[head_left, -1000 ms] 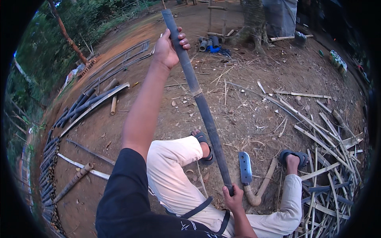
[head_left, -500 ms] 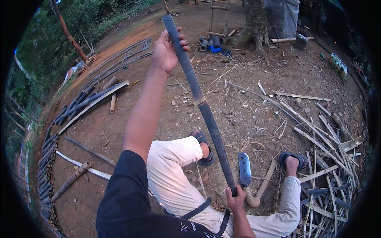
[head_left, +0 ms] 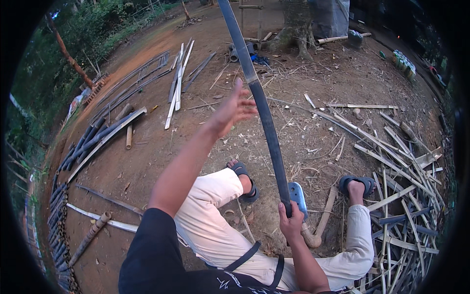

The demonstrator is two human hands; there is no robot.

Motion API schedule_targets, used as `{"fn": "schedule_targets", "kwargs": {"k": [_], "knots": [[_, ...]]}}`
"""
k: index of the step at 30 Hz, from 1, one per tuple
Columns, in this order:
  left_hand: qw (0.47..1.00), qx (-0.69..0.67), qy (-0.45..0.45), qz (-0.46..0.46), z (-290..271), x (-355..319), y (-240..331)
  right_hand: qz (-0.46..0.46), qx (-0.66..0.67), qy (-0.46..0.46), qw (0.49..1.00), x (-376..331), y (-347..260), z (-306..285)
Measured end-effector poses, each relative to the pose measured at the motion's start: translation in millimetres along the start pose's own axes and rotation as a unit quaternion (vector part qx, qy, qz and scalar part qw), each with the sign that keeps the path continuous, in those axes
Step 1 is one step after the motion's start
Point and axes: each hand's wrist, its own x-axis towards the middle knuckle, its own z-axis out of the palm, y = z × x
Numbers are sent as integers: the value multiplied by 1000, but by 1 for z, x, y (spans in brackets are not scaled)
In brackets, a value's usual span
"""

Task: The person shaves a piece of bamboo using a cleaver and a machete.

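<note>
We're seated on the dirt ground (head_left: 147, 161), legs spread, with the long dark bamboo strip (head_left: 267, 122) running from our lap up and away toward the tree. Right hand (head_left: 291, 223) has its fingers wrapped tight round the strip's near end. Left hand (head_left: 232, 109) hangs just beside the strip mid-length, fingers spread, not touching. Cleaver (head_left: 297, 196) lies on the ground just beside the right hand, between our sandals. Looks like we're mid-regrip on the strip; next move likely needs the left hand closing onto it for control.
</note>
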Motion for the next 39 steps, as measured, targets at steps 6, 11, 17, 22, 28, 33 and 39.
{"fn": "schedule_targets", "kwargs": {"k": [6,11,17,22,28,33,39], "knots": [[992,-116,-34,25,62,20,-7,-16,150,-148,977,32,-86,17],[993,39,-108,-23,48,26,84,18,-50,-66,996,61,13,-9],[955,241,-85,-152,58,-60,0,131,-453,-174,865,-30,189,-47],[927,249,-142,-243,70,-149,-109,231,-392,-157,877,-21,198,-43],[914,156,-106,-360,78,-194,-184,228,-429,-153,861,-47,233,-49],[900,156,-90,-396,71,-201,-191,267,-329,-98,900,-19,139,-66],[858,4,-83,-506,69,-200,-212,43,-294,-140,945,-37,90,-76]]}}
